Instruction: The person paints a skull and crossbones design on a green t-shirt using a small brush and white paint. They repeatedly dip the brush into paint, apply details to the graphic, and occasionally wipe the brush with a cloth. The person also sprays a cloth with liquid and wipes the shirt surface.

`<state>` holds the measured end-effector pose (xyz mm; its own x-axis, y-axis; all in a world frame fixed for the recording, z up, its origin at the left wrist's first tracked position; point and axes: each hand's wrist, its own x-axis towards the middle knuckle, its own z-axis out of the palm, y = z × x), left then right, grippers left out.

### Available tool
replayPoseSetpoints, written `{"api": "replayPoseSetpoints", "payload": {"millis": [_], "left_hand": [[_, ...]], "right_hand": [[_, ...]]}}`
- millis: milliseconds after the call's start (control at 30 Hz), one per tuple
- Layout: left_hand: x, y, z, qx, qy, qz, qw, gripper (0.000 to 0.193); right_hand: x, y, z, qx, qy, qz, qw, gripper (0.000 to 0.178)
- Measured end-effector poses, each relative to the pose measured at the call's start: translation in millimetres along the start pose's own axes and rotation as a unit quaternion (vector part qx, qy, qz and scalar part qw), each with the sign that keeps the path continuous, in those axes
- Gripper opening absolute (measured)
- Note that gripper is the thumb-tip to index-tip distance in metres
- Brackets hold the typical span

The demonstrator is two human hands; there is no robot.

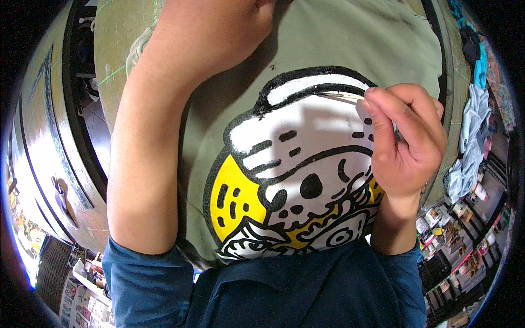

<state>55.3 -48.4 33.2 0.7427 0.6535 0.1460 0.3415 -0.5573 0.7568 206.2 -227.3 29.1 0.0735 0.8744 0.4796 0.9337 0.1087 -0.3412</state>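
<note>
An olive-green garment (350, 44) lies spread in front of me. It bears a large print (322, 123) of a white skull in a cap with black outlines and yellow patches. My right hand (410, 126) is closed at the print's upper right, with a thin pale stick (344, 97) pinched between thumb and forefinger. The stick points left along the cap's upper black line; its exact kind is too fine to make out. My left arm reaches across the garment's left side to the far edge. Only the back of my left hand (235, 24) shows there, its fingers hidden or cut off.
The garment rests on an olive-green table surface (112, 49) marked with light green lines. Another worn table (54, 147) stands to the left across a dark gap. Pale blue cloth (473, 136) hangs or lies at the right, above a cluttered area with shelves and small items (454, 240).
</note>
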Motion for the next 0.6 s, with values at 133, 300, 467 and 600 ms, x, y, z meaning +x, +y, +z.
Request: {"api": "replayPoseSetpoints", "payload": {"millis": [133, 300, 467, 600], "left_hand": [[-0.6, 0.5, 0.3, -0.008, 0.003, -0.001, 1.0, 0.009], [0.5, 0.3, -0.5, -0.006, -0.001, -0.015, 1.0, 0.009], [1.0, 0.6, -0.4, -0.016, -0.005, -0.019, 1.0, 0.01], [0.7, -0.4, -0.1, -0.008, -0.002, -0.016, 1.0, 0.01]], "right_hand": [[0.5, -1.0, 0.6, 0.002, 0.002, 0.0, 1.0, 0.02], [0.4, 0.8, -1.3, -0.012, -0.004, 0.003, 1.0, 0.019], [0.5, 0.5, 1.8, 0.005, 0.004, -0.005, 1.0, 0.02], [0.1, 0.6, 0.0, 0.003, -0.007, 0.001, 1.0, 0.021]]}}
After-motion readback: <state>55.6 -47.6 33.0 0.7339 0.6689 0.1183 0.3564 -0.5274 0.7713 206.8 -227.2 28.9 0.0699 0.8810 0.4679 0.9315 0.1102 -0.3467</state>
